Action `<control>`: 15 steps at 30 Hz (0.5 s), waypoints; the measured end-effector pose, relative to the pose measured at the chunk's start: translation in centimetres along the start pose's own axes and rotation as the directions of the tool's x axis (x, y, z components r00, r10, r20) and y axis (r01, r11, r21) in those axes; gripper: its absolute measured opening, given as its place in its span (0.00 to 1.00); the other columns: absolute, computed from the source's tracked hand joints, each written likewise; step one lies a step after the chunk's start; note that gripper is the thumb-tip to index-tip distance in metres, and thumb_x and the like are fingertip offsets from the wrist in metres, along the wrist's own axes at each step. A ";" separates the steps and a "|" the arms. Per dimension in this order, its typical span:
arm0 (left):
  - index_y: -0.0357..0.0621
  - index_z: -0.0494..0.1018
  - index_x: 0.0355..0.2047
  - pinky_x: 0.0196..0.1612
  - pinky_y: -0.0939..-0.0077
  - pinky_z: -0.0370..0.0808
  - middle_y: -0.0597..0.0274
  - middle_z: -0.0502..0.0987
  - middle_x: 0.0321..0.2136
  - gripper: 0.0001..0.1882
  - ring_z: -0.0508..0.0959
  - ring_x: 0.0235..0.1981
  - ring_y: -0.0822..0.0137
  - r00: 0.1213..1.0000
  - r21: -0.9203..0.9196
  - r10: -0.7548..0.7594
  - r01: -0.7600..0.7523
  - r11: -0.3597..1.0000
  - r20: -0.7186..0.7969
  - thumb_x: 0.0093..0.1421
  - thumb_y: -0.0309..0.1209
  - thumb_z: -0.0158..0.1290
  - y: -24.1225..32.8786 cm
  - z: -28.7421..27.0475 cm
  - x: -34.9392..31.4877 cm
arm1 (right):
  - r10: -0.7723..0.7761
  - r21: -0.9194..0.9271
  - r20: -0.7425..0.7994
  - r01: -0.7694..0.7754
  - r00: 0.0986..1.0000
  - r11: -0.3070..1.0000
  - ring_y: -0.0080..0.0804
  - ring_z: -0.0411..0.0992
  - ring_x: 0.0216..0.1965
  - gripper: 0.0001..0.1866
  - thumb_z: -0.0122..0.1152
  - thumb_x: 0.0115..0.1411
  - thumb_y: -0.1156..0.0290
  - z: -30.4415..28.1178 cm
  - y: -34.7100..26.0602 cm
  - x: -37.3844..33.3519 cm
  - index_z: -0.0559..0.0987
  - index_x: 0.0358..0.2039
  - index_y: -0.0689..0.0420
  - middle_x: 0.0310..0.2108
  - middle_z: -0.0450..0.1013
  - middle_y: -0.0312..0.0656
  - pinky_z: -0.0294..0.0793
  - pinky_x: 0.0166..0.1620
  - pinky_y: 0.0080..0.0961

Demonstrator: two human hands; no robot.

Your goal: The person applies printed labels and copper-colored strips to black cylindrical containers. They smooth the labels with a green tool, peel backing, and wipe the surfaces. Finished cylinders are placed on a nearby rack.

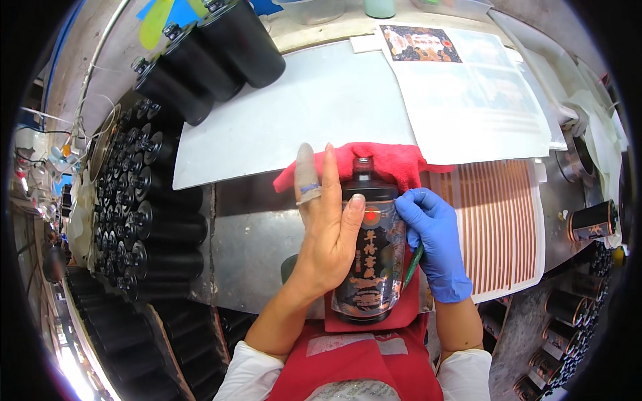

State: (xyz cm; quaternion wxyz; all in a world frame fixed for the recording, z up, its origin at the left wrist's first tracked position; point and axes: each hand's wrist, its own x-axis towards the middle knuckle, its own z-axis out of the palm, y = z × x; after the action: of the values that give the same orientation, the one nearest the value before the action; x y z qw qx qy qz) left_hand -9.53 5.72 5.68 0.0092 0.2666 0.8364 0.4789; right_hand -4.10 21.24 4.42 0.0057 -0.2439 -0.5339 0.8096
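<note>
Bottle (372, 250) should not roll: left hand (326, 244) braces it, fingers parted; gloved right hand (433, 237), curled round the green tool (412, 269), gathers fingertips at the opposite edge.

Rows of black bottles (175, 222) show a workshop.

The light is bright in the middle, where the glossy black cylindrical bottle (369, 267) looks sharp. The flat white paper sheet (475, 127) is nearly washed out. White glare fills the lower left; straight edges bend outward.
</note>
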 end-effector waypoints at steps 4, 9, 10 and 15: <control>0.35 0.40 0.64 0.63 0.57 0.32 0.31 0.30 0.62 0.31 0.30 0.64 0.43 1.000 0.013 0.000 0.001 1.000 -0.009 0.66 0.36 0.36 -0.2 0.1 0.3 | -0.025 0.008 -0.005 0.025 1.000 1.000 0.11 0.61 0.16 0.07 0.63 0.54 0.68 0.1 0.2 0.2 0.76 0.30 0.58 0.20 0.70 0.30 0.57 0.19 0.09; 0.34 0.40 0.64 0.63 0.62 0.32 0.38 0.33 0.64 0.30 0.33 0.66 0.49 0.995 -0.175 0.035 -0.051 0.983 -0.097 0.67 0.34 0.34 -0.5 0.4 0.2 | -0.065 -0.008 -0.045 0.064 0.997 0.998 0.11 0.60 0.16 0.07 0.61 0.56 0.68 0.0 0.7 0.8 0.76 0.32 0.58 0.23 0.70 0.31 0.57 0.19 0.10; 0.34 0.39 0.64 0.63 0.62 0.32 0.38 0.33 0.64 0.30 0.33 0.66 0.49 0.994 -0.220 0.016 -0.039 0.975 -0.105 0.67 0.34 0.34 -0.5 0.4 -0.3 | -0.053 0.008 -0.053 0.054 0.997 0.999 0.11 0.60 0.16 0.08 0.60 0.56 0.68 -0.6 1.1 1.0 0.76 0.33 0.58 0.24 0.70 0.32 0.57 0.19 0.10; 0.33 0.35 0.63 0.64 0.63 0.31 0.40 0.33 0.64 0.32 0.32 0.66 0.51 0.980 -0.384 -0.177 0.132 0.914 -0.086 0.67 0.36 0.34 -1.2 0.3 -3.1 | 0.005 -0.146 0.038 0.001 0.999 0.989 0.11 0.59 0.17 0.17 0.57 0.58 0.68 -1.2 0.0 -0.5 0.70 0.45 0.61 0.27 0.71 0.33 0.57 0.18 0.10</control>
State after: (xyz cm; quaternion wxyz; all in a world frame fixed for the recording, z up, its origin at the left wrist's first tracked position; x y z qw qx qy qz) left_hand -7.35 4.07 3.77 0.0481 0.1638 0.7465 0.6431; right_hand -3.20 22.17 4.25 -0.0232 -0.2285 -0.5914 0.7729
